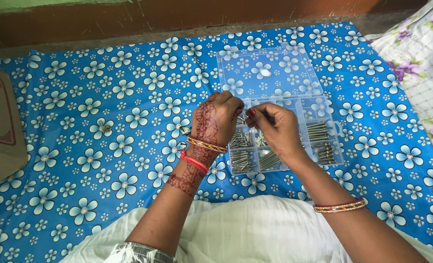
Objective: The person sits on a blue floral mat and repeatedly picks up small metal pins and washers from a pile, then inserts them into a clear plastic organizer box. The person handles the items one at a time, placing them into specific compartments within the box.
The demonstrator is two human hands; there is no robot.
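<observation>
So, blue flower-print cloth (pixel 104 122) covers whole floor area, cardboard box (pixel 0 126) at left edge. Clear plastic compartment organizer (pixel 318 114) sits on cloth, lid flipped open at far side, compartments full of metal screws (pixel 318 131). Left hand (pixel 216 119) and right hand (pixel 277 129) meet just above organizer, fingertips of both pinched on one small screw (pixel 243 117) between them. Tiny metal bit (pixel 106 128) lies alone on cloth, well apart.

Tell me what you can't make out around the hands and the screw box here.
Head view:
- Small metal piece between left hand and right hand: too small, fingers cover it.
- Clear organizer box: middle compartments hidden by both hands.
- Cardboard box: cut off at the left edge.
</observation>
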